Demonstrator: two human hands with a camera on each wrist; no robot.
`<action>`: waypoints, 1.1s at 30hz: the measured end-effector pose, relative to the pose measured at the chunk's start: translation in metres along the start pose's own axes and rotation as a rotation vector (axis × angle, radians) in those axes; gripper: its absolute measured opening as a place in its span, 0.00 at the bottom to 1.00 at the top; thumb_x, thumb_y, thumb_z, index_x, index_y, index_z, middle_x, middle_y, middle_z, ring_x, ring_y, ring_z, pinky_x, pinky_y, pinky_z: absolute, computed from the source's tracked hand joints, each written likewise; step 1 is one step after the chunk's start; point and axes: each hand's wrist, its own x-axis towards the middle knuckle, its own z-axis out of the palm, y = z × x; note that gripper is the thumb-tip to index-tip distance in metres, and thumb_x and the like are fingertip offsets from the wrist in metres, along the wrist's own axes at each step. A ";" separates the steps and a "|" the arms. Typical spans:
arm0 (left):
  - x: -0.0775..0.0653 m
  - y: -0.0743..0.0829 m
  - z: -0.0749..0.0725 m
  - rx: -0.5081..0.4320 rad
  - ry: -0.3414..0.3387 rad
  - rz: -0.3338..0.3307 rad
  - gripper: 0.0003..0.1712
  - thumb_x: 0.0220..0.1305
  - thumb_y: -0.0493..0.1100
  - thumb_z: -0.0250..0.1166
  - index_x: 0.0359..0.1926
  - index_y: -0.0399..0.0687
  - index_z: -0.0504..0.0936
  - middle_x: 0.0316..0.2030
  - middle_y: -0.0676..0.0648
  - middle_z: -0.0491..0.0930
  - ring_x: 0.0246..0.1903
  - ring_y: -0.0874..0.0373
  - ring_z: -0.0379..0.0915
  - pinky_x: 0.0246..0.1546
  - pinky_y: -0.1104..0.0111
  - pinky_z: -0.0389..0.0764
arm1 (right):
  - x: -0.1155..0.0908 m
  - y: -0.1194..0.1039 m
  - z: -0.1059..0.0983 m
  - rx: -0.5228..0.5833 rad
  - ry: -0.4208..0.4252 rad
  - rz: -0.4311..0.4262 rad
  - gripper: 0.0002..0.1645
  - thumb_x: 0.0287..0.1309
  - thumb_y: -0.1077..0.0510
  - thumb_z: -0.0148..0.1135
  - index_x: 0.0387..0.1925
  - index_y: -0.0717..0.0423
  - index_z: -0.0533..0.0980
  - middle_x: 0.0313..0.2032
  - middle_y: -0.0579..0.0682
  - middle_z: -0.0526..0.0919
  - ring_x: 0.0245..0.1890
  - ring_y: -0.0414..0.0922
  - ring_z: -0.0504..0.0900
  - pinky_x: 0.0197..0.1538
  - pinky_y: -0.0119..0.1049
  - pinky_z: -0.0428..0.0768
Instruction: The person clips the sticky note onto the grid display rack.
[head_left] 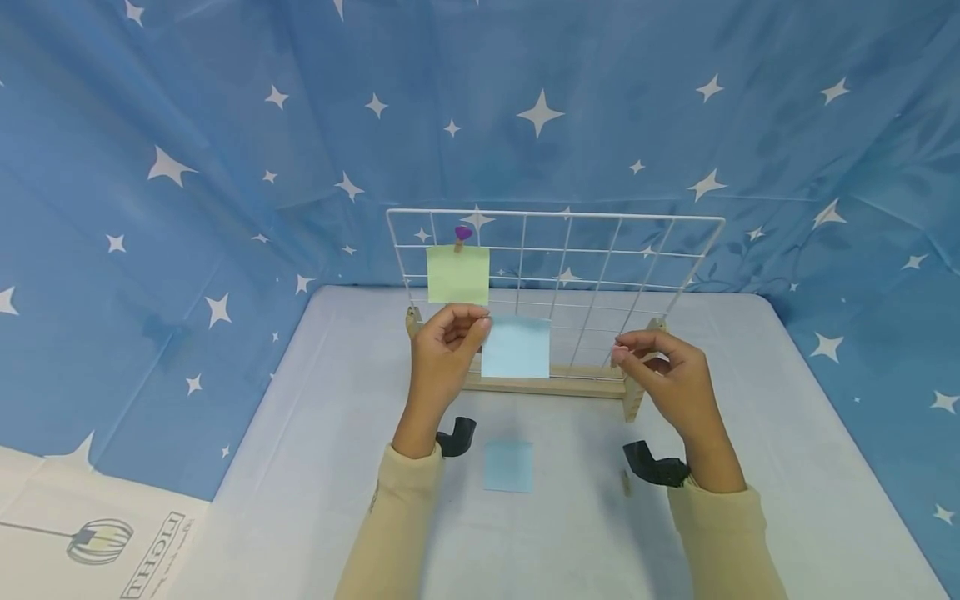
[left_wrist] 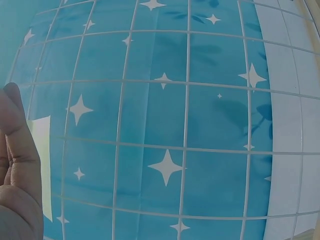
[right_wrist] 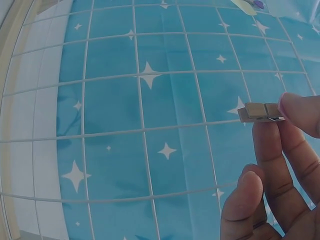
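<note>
Left hand [head_left: 447,343] pinched on blue note [head_left: 516,347] at frame centre, against wire grid [head_left: 600,250]; right hand [head_left: 670,377] clamped on small wooden clip [right_wrist: 259,112], centre right.

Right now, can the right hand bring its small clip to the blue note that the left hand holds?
Probably yes: the right hand with its wooden clip is level with the blue note, nothing between.

Bright even light, soft faint shadows, wrist views fisheye-bowed at edges, near fingers [left_wrist: 17,165] slightly blurred
</note>
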 end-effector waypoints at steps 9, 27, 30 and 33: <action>0.009 0.004 0.006 -0.011 -0.008 0.020 0.08 0.74 0.33 0.69 0.48 0.30 0.86 0.39 0.39 0.86 0.34 0.61 0.80 0.37 0.74 0.84 | 0.004 -0.002 0.003 0.008 0.011 0.011 0.07 0.66 0.72 0.71 0.45 0.70 0.86 0.38 0.29 0.85 0.38 0.35 0.81 0.39 0.21 0.80; 0.022 0.007 0.015 -0.017 -0.028 0.031 0.09 0.75 0.34 0.67 0.49 0.31 0.86 0.40 0.37 0.87 0.32 0.62 0.79 0.36 0.74 0.83 | 0.014 -0.011 0.003 0.021 0.000 0.004 0.08 0.68 0.70 0.71 0.47 0.69 0.86 0.37 0.31 0.86 0.37 0.36 0.81 0.40 0.21 0.81; 0.023 0.008 0.016 -0.018 -0.031 0.031 0.09 0.75 0.34 0.68 0.49 0.30 0.86 0.40 0.38 0.87 0.33 0.63 0.80 0.36 0.74 0.84 | 0.015 -0.012 0.003 0.020 -0.001 0.000 0.08 0.68 0.70 0.71 0.47 0.69 0.86 0.36 0.31 0.86 0.37 0.36 0.81 0.39 0.21 0.81; 0.023 0.008 0.017 -0.021 -0.033 0.034 0.09 0.75 0.34 0.68 0.49 0.30 0.86 0.40 0.38 0.87 0.32 0.62 0.79 0.36 0.74 0.84 | 0.016 -0.013 0.004 0.024 0.000 -0.009 0.08 0.68 0.71 0.70 0.47 0.69 0.86 0.36 0.32 0.86 0.36 0.37 0.81 0.39 0.21 0.81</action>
